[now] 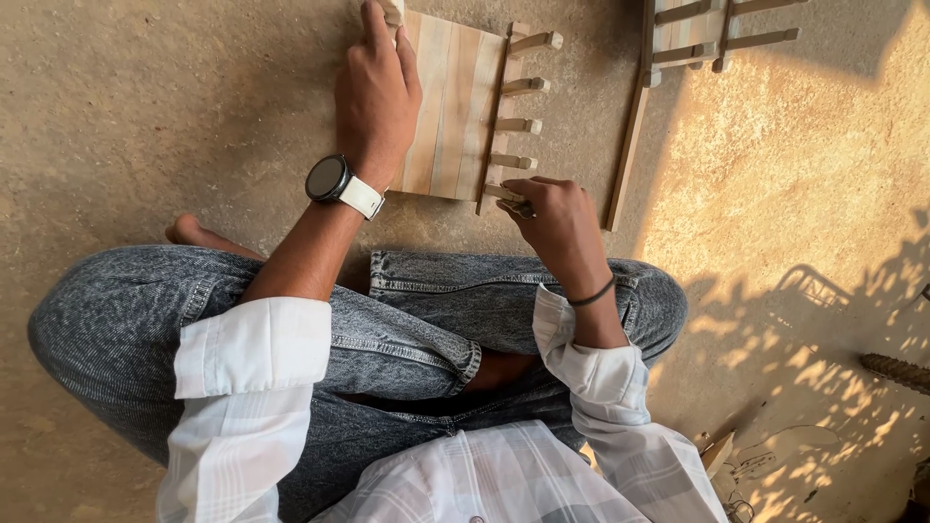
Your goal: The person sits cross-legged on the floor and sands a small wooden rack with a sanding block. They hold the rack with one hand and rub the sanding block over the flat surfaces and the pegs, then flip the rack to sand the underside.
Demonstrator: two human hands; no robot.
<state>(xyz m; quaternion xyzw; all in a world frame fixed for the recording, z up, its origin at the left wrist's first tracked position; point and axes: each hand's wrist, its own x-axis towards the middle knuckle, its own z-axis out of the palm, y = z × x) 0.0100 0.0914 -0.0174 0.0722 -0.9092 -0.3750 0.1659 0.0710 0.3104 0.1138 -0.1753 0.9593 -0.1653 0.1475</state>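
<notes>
R hand fingers curled tight, pinching a small item, too small to tell what, against nearest peg of the pale slatted wood panel w/ 5 round pegs, lying on rough concrete floor ahead of crossed knees. L hand flat, fingers together, pressing panel's left edge. 2nd wooden peg rack well apart, upper right. White-strap watch on L wrist.

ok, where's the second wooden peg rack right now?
Head view, top right: the second wooden peg rack lies on the concrete floor, right of the rack under the left hand.
</notes>
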